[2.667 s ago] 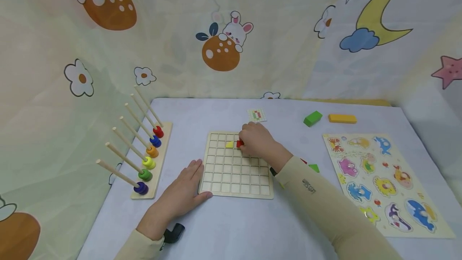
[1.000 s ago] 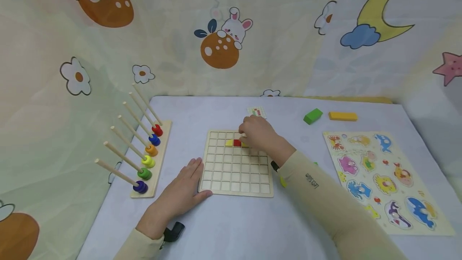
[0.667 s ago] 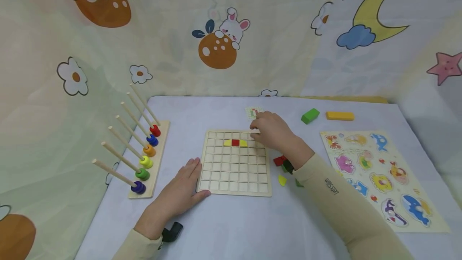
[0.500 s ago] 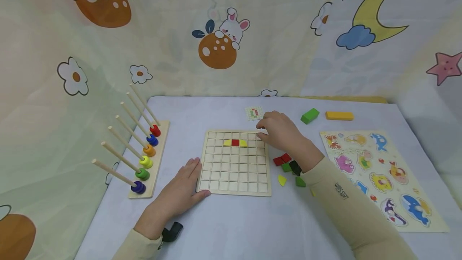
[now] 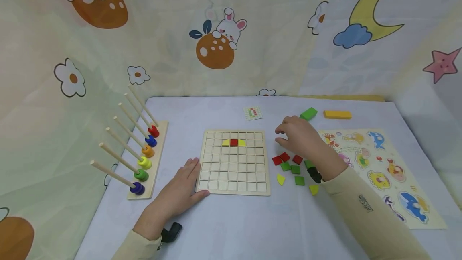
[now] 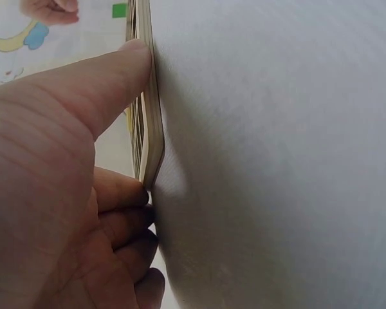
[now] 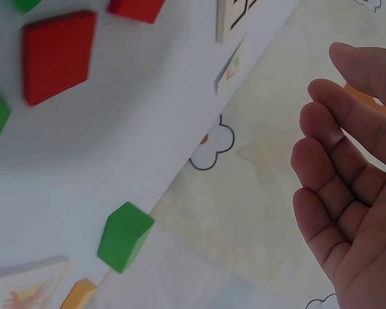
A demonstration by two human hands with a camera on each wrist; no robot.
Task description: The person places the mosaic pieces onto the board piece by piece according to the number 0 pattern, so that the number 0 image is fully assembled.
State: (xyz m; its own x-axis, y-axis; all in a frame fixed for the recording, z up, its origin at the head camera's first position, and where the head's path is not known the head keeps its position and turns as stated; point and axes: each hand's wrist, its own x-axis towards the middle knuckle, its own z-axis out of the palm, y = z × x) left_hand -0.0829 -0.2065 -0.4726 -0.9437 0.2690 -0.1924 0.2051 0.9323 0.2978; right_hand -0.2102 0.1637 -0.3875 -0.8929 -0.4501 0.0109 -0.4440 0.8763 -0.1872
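A wooden grid board (image 5: 232,171) lies mid-table, with a red square tile (image 5: 234,143) between two yellow pieces (image 5: 242,143) in one of its upper rows. My left hand (image 5: 180,189) rests along the board's left edge, and its thumb (image 6: 109,80) touches the near edge in the left wrist view. Over the table to the right of the board hovers my right hand (image 5: 303,137); the right wrist view shows its loosely bent fingers (image 7: 334,154) holding nothing. Below it lie loose red tiles (image 5: 297,159), green tiles (image 5: 299,180) and yellow pieces (image 5: 314,189).
A small pattern card (image 5: 253,112) lies behind the board. At left stands a peg rack (image 5: 159,159) with coloured beads. A green block (image 5: 309,113) and a yellow block (image 5: 337,114) sit at the back right, and a sea-animal puzzle board (image 5: 426,224) lies at right.
The red tile and the second yellow piece now lie on the grid board. My right hand has let go and moved right, uncovering the loose tiles. The left hand stays in place.
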